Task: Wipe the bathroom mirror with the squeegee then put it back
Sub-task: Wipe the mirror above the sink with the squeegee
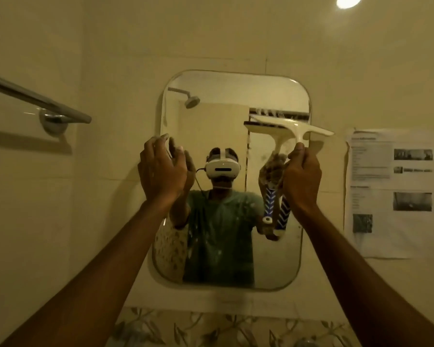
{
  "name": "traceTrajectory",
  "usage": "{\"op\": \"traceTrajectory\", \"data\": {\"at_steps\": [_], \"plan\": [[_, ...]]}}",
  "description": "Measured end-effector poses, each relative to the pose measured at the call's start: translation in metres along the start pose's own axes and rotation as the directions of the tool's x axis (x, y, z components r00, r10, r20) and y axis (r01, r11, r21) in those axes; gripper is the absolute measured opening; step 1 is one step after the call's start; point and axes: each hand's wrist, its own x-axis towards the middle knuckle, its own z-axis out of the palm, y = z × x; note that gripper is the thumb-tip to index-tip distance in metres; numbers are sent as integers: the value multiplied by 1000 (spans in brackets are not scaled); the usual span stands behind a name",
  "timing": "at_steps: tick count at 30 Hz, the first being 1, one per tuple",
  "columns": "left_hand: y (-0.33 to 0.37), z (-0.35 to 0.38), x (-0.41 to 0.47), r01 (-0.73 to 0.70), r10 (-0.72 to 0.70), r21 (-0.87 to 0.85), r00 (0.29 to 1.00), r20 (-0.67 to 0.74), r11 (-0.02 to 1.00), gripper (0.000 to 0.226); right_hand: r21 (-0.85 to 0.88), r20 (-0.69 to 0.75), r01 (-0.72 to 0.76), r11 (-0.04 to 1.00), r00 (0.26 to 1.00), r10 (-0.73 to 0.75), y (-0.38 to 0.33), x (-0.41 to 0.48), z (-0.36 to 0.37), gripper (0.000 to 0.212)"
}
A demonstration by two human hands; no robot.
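Squeegee is sitting at 2 o'clock on the mirror, blade roughly level; can't tell if it is touching the glass. Right hand is gripping the handle, fingers wrapped round it. Left hand is hovering at the 9 o'clock edge, fingers loosely curled, holding nothing. Likely the wiping step; the next move is probably calling for blade pressed flat, dragged toward 6 o'clock.

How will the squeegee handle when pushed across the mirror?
Probably light: the right hand holds the squeegee up by its neck alone. The thin white head looks like rigid plastic, so likely stiff. The patterned handle may give grip, though wetness can't be judged.
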Motion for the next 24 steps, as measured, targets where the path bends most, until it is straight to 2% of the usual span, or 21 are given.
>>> {"op": "traceTrajectory", "data": {"at_steps": [4, 9, 14, 18, 24], "plan": [[-6, 0, 18, 107, -103, -122, 994, 36, 987, 47, -116, -106, 75, 990, 991, -88, -20, 35, 10, 36], [-10, -4, 26, 151, -146, -128, 988, 51, 980, 48, -258, -150, 105, 960, 978, -147, -31, 63, 15, 37], [-17, -5, 35, 192, -189, -73, 981, 52, 979, 44, -327, -148, 107, 939, 976, -162, -33, 81, 17, 42], [-10, -6, 37, 246, -229, -155, 966, 118, 957, 40, -347, -158, 84, 934, 977, -146, -35, 89, 21, 41], [-15, -3, 48, 330, -305, -251, 943, 135, 910, 31, -418, -141, 84, 904, 978, -156, -35, 96, 25, 46]]}}
